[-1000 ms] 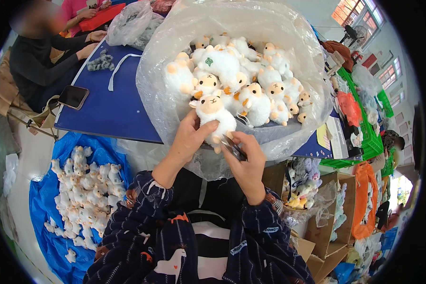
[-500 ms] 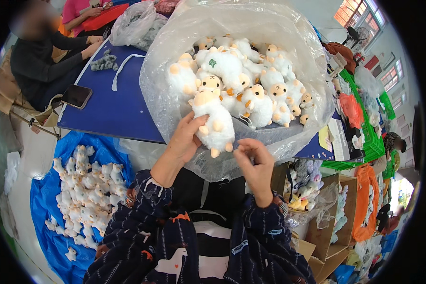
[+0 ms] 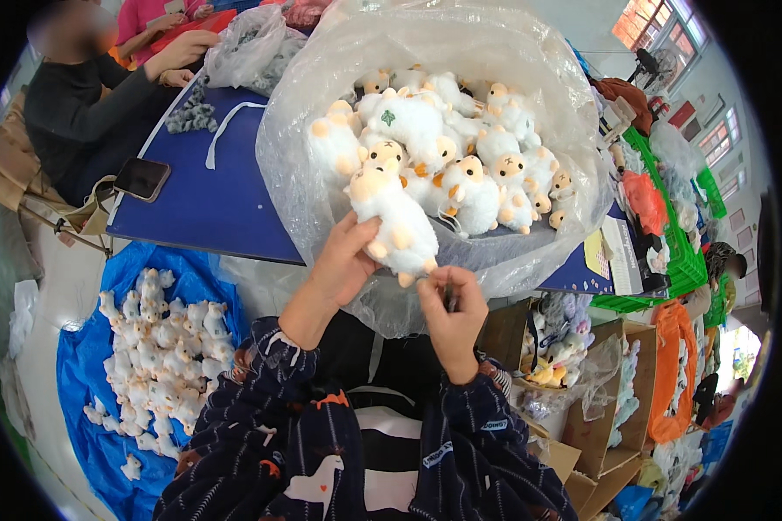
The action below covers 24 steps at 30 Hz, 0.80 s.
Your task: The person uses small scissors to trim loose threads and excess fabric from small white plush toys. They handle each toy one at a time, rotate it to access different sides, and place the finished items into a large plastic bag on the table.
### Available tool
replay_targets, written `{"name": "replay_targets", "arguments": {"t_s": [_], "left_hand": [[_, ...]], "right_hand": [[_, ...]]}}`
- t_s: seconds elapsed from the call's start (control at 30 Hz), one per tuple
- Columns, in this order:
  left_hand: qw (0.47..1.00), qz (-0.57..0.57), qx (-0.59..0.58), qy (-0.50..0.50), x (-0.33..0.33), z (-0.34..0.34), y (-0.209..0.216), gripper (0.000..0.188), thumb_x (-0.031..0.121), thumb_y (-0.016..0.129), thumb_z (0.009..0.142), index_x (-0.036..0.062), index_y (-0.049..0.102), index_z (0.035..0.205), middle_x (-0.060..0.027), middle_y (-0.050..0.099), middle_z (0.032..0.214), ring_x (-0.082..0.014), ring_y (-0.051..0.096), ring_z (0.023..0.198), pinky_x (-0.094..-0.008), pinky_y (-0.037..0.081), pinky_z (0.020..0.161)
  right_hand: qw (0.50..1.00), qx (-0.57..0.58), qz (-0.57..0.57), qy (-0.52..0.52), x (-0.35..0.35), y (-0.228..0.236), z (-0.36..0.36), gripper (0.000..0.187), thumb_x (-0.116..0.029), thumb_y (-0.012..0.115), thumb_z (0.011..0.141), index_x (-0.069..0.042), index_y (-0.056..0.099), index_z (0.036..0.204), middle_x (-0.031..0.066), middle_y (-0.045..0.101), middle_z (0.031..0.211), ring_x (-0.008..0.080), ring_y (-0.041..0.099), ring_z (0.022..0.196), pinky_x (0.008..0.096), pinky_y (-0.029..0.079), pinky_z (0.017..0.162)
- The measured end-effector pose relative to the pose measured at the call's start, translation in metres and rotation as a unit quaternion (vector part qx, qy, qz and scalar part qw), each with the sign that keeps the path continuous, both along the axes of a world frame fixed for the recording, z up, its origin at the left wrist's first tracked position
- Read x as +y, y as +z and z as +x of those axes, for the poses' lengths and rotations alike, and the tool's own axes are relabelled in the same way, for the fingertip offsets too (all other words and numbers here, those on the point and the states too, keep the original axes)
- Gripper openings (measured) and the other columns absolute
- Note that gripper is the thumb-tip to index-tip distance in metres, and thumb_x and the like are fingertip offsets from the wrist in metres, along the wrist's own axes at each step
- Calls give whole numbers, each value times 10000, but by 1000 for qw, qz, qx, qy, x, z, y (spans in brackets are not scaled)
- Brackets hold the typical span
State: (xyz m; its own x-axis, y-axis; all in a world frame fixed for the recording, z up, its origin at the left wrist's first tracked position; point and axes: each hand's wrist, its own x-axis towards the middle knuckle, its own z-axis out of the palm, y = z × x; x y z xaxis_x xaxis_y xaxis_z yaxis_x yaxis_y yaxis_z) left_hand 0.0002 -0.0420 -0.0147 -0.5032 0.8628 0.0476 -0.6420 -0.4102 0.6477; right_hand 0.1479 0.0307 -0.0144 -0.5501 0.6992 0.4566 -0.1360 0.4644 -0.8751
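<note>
- Left hand (image 3: 343, 260) was clamped on the side of the white sheep toy (image 3: 397, 224).
- Toy was up over the near edge of the clear bag (image 3: 287, 130) on the blue desk (image 3: 226, 195).
- Long axis ran slanted: head up-left, feet down-right.
- Toy sat up-left of the right hand (image 3: 456, 314), the one nearer the feet.
- Right fingertips were together around a dark item (image 3: 450, 300), kind unclear; couldn't tell if they touched the foot.

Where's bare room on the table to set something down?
The blue table looks mostly bare between the phone and the plastic bag, nearer than the white strip. It is crowded inside that bag, full of plush sheep, and to the right, around the papers and green crate.
</note>
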Motion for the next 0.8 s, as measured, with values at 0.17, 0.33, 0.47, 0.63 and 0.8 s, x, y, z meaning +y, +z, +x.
{"name": "replay_targets", "arguments": {"t_s": [0.17, 0.33, 0.47, 0.63, 0.8], "left_hand": [[998, -13, 41, 35, 1, 14, 6, 483, 190, 597, 831, -1, 395, 1226, -103, 514, 1149, -189, 539, 1030, -341, 459, 853], [986, -49, 149, 63, -8, 15, 5, 424, 128, 653, 787, -14, 481, 1147, -80, 568, 1071, -151, 558, 968, -300, 457, 825], [984, -39, 154, 84, -15, 12, 1, 373, 45, 654, 767, -1, 524, 1113, -55, 588, 1041, -122, 566, 930, -277, 458, 808], [979, -3, 178, 101, -30, 7, -2, 398, 13, 643, 767, 9, 517, 1145, -46, 585, 1054, -120, 556, 947, -281, 452, 835], [967, 13, 248, 64, -43, 12, -7, 452, 6, 680, 731, 8, 516, 1153, -40, 590, 1048, -118, 545, 962, -282, 442, 856]], "right_hand": [[994, -35, 98, -45, -7, -21, -9, 225, -36, 698, 721, -22, 546, 885, 69, 585, 699, 126, 553, 559, 246, 448, 551], [999, 13, -30, -1, -2, -28, -2, 207, -4, 686, 714, -16, 546, 866, 42, 561, 715, 84, 540, 573, 210, 422, 537], [998, -35, 40, 32, 2, -19, 4, 221, 19, 660, 745, -21, 553, 935, -6, 550, 755, 36, 493, 568, 175, 381, 499], [997, 20, -75, 23, 5, -15, 1, 226, -78, 600, 826, -5, 553, 1035, -18, 537, 747, 24, 405, 495, 168, 319, 449], [926, 32, -344, 154, 10, 1, 1, 281, -172, 531, 890, 11, 545, 1104, -32, 494, 661, 14, 355, 480, 181, 286, 426]]}}
